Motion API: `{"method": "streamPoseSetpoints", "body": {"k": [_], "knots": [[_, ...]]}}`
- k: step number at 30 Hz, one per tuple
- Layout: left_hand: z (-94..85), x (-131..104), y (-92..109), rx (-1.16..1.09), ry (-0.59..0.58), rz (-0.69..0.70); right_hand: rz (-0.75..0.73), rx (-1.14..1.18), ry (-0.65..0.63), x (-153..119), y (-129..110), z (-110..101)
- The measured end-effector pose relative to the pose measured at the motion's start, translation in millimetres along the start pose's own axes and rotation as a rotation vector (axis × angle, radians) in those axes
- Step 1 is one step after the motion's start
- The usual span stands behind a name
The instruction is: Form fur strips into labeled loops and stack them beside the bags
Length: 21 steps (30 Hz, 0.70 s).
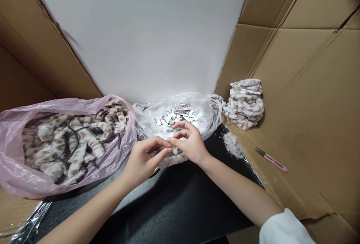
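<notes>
In the middle of the head view my hands meet, fingertips almost touching. My left hand is closed, thumb and forefinger pinched at a fluffy white-and-brown band. The band curves below both hands, and part of it is hidden by them. With thumb and fingers my right hand pinches a small white tag over the band. Just behind them is a clear plastic bag holding many loose white tags.
A pink plastic bag full of fluffy bands with dark cords stands left. Finished-looking bands with white tags are stacked at right. Pink-handled thread snips and a fluff clump lie nearby. Cardboard walls flank the black tabletop.
</notes>
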State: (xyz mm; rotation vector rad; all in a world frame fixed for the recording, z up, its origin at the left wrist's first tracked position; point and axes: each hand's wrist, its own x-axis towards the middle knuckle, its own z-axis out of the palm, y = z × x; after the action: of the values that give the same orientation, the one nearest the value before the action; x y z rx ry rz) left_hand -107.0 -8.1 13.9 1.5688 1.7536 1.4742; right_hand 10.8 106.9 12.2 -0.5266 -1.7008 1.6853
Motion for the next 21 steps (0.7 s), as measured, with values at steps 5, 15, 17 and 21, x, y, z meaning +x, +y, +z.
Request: {"method": "streamPoseSetpoints", "body": {"k": [5,15,17,21], "knots": [[3.1,1,0,-0.331,0.007,-0.118,0.033,0.09,0.011,-2,3,3],[0.1,2,-5,-0.204,-0.026,-0.26,0.043,0.07,0.059,-3,7,6],[-0.8,6,-7,-0.249,-0.045,-0.268,0.047,0.065,0.055,-3,9,6],[-2.1,11,-12,-0.388,-0.087,-0.331,0.063,0.05,0.053,-2,11,6]]}}
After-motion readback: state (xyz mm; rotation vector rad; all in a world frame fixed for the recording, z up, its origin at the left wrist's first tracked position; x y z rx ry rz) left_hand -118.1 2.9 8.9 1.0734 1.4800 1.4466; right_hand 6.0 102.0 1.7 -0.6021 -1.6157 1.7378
